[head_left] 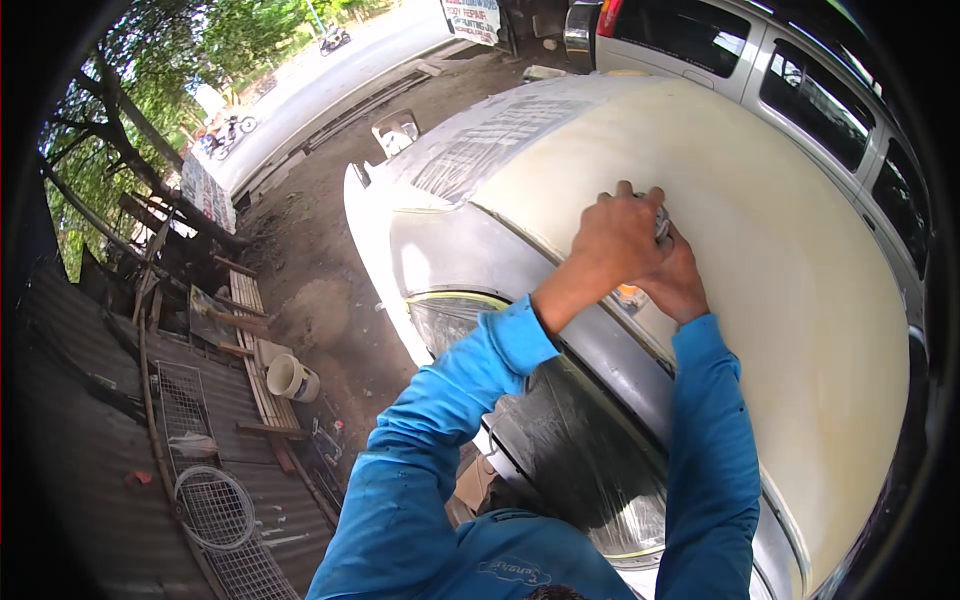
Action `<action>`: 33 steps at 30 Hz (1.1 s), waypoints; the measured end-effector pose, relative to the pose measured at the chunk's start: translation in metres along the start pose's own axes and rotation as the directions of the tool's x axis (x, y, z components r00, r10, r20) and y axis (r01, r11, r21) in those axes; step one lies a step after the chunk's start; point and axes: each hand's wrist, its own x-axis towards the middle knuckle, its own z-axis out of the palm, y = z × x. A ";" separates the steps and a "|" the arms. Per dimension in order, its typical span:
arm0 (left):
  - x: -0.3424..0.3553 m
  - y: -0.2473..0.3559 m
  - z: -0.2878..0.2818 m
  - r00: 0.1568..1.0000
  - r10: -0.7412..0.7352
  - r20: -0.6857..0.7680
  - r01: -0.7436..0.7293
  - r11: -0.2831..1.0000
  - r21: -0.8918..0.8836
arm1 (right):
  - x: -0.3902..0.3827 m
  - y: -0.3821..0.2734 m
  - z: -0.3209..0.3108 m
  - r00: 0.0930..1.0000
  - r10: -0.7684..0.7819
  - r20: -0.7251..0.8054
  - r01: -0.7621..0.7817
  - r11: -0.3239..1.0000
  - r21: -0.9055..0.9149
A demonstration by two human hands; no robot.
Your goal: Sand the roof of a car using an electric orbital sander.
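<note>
Both my hands are together on the cream-coloured car roof (770, 230). My left hand (615, 235) lies uppermost, its fingers bent over a small grey object (661, 222). Close against it and partly beneath, my right hand (678, 278) is closed around the same object. Only a sliver of that object shows, so its kind cannot be made out. Beside my right wrist, a small orange-and-white thing (628, 292) sits on the roof near its edge. Dark plastic sheeting (580, 450) covers the side window below my forearms, and clear film (490, 140) covers the windshield.
A silver van (750, 80) stands close beyond the roof. On the ground at left are a white bucket (292, 378), wooden planks (255, 330), wire grilles (215, 507) and corrugated metal sheets (90, 430). A road (330, 85) with motorcycles runs past at the far left.
</note>
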 end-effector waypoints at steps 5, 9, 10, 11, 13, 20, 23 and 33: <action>-0.016 0.058 0.031 0.988 0.140 0.067 -0.113 0.944 -0.309 | -0.067 -0.015 -0.059 0.995 0.105 0.000 -0.105 0.994 -0.019; -0.030 0.121 0.062 0.951 0.307 0.042 -0.242 0.819 -0.520 | -0.134 -0.033 -0.117 0.987 0.159 -0.031 -0.159 0.987 0.008; -0.034 0.133 0.067 0.927 0.366 0.084 -0.251 0.770 -0.586 | -0.150 -0.039 -0.131 0.984 0.176 -0.037 -0.178 0.981 -0.079; -0.039 0.144 0.070 0.923 0.383 0.028 -0.290 0.744 -0.602 | -0.165 -0.041 -0.139 0.981 0.192 -0.031 -0.194 0.973 -0.126; -0.047 0.172 0.075 0.895 0.414 0.165 -0.285 0.816 -0.502 | -0.194 -0.041 -0.143 0.976 0.147 -0.160 -0.186 0.946 -0.265; -0.056 0.189 0.086 0.913 0.402 -0.068 -0.369 0.745 -0.556 | -0.204 -0.013 -0.117 0.815 -0.029 -0.578 -0.129 0.965 -0.230; -0.039 0.159 0.083 0.948 0.313 -0.059 -0.283 0.741 -0.609 | -0.169 -0.009 -0.115 0.893 -0.072 -0.445 -0.106 0.926 -0.363; 0.035 0.061 0.058 0.986 0.164 -0.032 -0.156 0.839 -0.522 | -0.039 0.006 -0.078 0.985 -0.016 -0.170 -0.074 0.857 -0.510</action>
